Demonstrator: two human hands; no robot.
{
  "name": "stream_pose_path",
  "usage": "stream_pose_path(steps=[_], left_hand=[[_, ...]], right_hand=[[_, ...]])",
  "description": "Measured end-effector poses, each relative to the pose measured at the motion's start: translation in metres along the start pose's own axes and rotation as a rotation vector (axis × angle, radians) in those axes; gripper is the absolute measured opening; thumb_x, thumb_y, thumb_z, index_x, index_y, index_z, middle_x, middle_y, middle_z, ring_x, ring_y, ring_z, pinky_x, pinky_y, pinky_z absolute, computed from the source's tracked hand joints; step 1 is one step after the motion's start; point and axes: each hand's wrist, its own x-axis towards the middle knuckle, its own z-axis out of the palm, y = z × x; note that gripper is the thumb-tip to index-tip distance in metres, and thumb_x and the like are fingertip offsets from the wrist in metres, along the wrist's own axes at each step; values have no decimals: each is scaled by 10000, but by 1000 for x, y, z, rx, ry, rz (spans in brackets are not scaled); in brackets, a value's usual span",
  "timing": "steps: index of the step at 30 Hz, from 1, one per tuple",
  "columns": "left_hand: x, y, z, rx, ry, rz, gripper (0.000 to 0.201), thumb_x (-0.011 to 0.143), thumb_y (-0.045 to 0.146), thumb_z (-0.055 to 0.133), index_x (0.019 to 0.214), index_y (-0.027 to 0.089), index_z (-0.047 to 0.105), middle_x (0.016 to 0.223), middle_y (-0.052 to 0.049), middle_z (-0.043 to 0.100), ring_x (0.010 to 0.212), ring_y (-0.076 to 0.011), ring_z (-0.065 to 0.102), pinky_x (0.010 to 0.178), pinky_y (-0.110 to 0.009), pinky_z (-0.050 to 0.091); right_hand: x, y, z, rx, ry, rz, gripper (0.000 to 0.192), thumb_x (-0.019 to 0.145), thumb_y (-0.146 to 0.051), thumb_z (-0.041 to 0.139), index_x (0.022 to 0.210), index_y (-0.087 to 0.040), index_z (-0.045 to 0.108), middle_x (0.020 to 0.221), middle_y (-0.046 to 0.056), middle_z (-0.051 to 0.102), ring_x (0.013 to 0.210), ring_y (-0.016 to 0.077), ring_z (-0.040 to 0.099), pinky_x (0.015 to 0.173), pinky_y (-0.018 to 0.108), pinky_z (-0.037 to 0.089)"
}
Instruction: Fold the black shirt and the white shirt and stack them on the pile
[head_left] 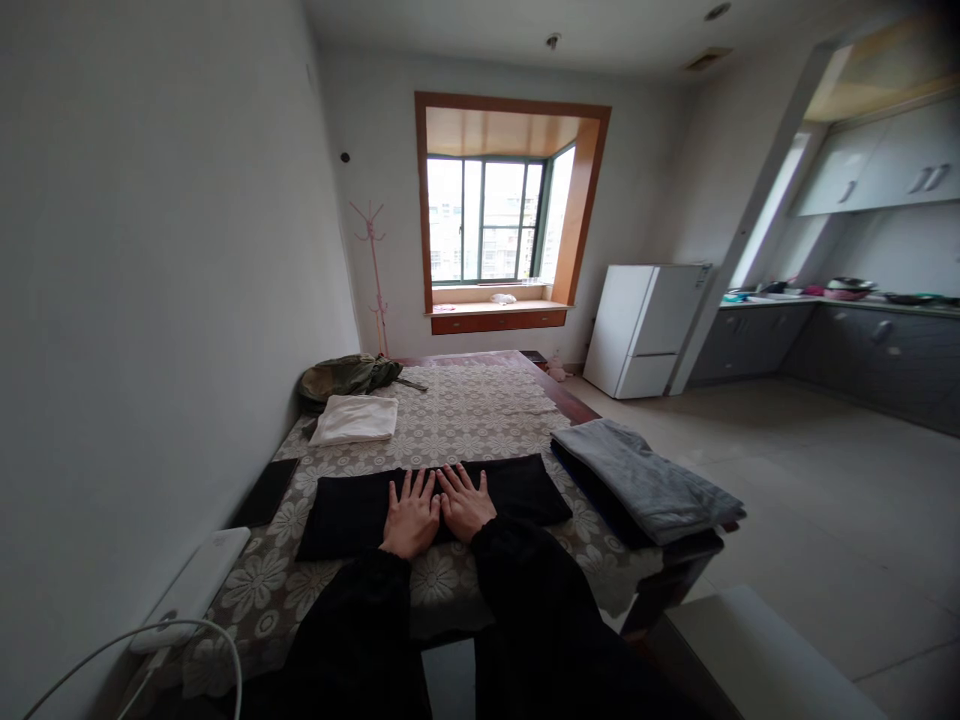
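Both hands lie flat, palms down, fingers spread, gripping nothing: left hand (411, 512) and right hand (465, 500) side by side, thumbs nearly touching, pressing the middle of the folded black cloth (360, 515). Cloth lies as a long strip across the near part of the table (480, 400), on the floral lace tablecloth (450, 420).

Risks, near to far:
- White cable (225, 650) loops off the near left corner from a white flat device (196, 585) at the table edge. A sleeve or elbow catching the loop could pull the device off.
- Lace cover is loose and hangs past the near edge. Pushing the black cloth sideways under flat palms could bunch or drag the lace with it.
- Pressure is only at the centre; the strip's ends are unheld, so a slide could skew the fold or open the layers.
- Dark flat object (264, 492) sits just beside the strip's left end; can't tell what it is. A sweep left could knock it.
- Grey folded blanket (645, 480) on a dark layer overhangs the right corner. A nudge from the strip's right end could tip the stack to the floor.
- White folded cloth (356, 418) and olive bag (349, 377) lie farther back left, well apart, low risk.
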Motion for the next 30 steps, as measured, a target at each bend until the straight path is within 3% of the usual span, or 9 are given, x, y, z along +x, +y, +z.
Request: stream_pose_path(steps=[9, 14, 21, 24, 30], left_hand=[[-1, -13, -7, -17, -41, -59, 658, 1042, 478, 224, 1646, 228, 299, 1722, -61, 268, 1606, -316, 180, 1262, -631, 181], [-12, -55, -14, 10, -16, -141, 667, 1045, 499, 196, 1642, 224, 311, 1719, -62, 276, 1603, -310, 192, 1266, -612, 175], [-42, -128, -26, 44, 22, -307, 692, 1034, 545, 222, 1620, 205, 365, 1689, -87, 359, 1578, -306, 271, 1267, -563, 199], [-54, -143, -26, 18, 50, -371, 709, 1024, 565, 243, 1613, 194, 375, 1703, -97, 330, 1567, -330, 290, 1253, -559, 228], [-67, -151, -17, -24, 159, -506, 827, 995, 558, 323, 1605, 1, 291, 1625, -263, 408, 1533, -368, 350, 1233, -524, 260]], right_hand=[[4, 10, 3, -2, 10, 42, 633, 1053, -491, 286, 1660, -319, 241, 1732, -12, 187, 1611, 242, 86, 1263, 632, 1], [3, 42, -1, -43, 31, 104, 711, 1040, -624, 264, 1665, -289, 231, 1737, 0, 175, 1613, 250, 66, 1276, 571, 15], [-13, 110, -11, -158, 102, 269, 628, 1049, -412, 287, 1655, -248, 290, 1721, 16, 236, 1606, 258, 124, 1279, 512, 27], [-17, 121, -8, -188, 128, 265, 627, 1045, -402, 288, 1646, -225, 318, 1711, 24, 266, 1602, 260, 141, 1281, 503, 23], [-14, 123, -2, -197, 172, 259, 618, 1046, -404, 304, 1634, -219, 352, 1705, 42, 291, 1593, 280, 177, 1278, 519, 35]])
